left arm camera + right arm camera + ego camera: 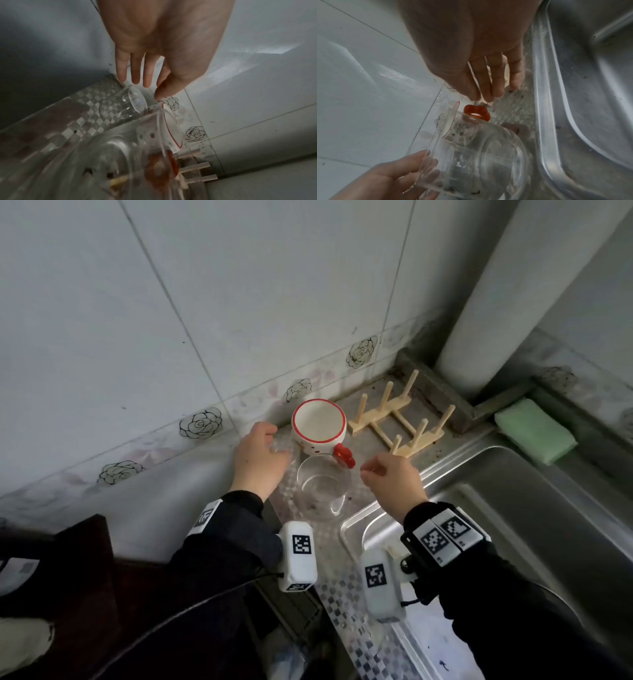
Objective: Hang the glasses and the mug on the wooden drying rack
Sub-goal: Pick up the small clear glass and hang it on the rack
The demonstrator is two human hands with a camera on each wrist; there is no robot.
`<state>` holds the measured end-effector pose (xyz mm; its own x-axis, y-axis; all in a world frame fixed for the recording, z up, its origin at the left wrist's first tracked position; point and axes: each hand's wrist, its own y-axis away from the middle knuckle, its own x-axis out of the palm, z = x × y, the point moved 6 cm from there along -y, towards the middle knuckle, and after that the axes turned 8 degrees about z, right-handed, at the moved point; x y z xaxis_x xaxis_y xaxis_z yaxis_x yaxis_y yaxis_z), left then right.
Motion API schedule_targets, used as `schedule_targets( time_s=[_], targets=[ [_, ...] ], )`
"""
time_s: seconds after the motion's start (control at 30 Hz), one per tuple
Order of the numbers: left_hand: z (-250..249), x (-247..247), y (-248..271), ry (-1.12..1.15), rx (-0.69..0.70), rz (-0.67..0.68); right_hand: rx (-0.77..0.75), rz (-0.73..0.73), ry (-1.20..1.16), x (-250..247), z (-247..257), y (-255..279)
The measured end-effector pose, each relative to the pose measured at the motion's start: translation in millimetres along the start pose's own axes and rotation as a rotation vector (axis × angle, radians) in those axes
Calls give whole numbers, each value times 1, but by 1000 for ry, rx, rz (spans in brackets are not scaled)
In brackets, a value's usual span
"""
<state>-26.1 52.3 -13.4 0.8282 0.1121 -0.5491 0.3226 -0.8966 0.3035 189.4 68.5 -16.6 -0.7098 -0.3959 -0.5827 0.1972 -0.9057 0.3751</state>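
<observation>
A white mug [318, 428] with a red rim and red handle [477, 113] stands upright by the tiled wall. In front of it a clear glass [322, 491] stands upright on the counter. A second, smaller glass [123, 106] sits left of the mug, under my left hand [260, 457]. That hand's fingers [135, 79] reach down just above its rim, holding nothing. The wooden rack [400, 419] with upright pegs lies right of the mug, nothing on it. My right hand [373, 470] hovers, loosely curled and empty, between the mug handle and the rack's near end.
A steel sink [513, 508] lies to the right, its rim close to my right wrist. A green sponge [536, 431] rests on the ledge behind it. A thick white pipe [513, 285] rises in the corner behind the rack. The tiled wall [171, 337] bounds the narrow counter.
</observation>
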Motion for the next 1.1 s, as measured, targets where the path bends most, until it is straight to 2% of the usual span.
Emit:
schedule_targets(
  time_s=[0.23,0.5,0.7,0.97,1.1],
  targets=[
    [13,13,-14,-148,-26,114,11,1,-10,-2,-10,-2],
    [10,15,-15,-318,37,112,6,-5,-21,-3,-9,-2],
    [2,1,-15,-359,57,85,-7,-21,-16,-13,-7,0],
    [-47,-32,-5,-341,168,-49,-59,-64,-24,-33,-2,4],
    [-86,-34,4,-287,277,-75,-99,-94,-47,-46,6,3]
  ],
)
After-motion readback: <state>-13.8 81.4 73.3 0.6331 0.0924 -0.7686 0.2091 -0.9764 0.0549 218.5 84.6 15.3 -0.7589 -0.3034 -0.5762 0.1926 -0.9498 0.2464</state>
